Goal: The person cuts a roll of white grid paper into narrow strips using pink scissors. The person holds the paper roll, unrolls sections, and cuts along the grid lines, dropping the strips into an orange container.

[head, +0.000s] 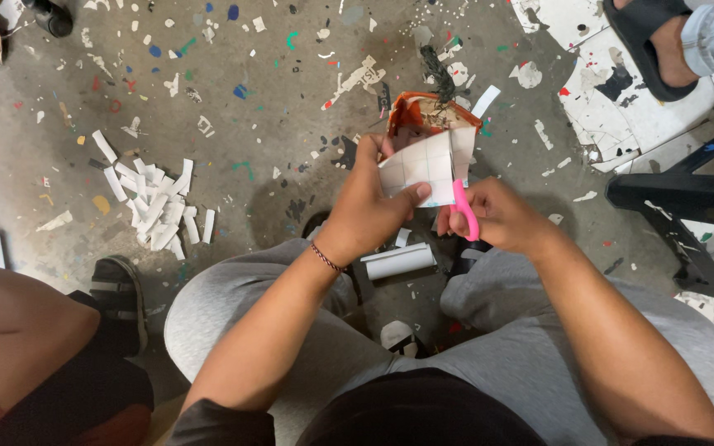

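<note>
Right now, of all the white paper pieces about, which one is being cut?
The creased white sheet held up in the left hand, with pink scissors in the right hand. The cut strips and the roll lie untouched on the floor.

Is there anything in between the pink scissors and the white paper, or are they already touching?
Nothing visible stands between them. The right hand holds the pink scissors right at the edge of the white gridded sheet, which the left hand grips. The blades are hidden behind the sheet, so the contact itself cannot be seen.

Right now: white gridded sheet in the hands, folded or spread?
Spread. The gridded sheet lies flat, its squares showing, pinched by the left hand; pink scissors meet its edge.
</note>
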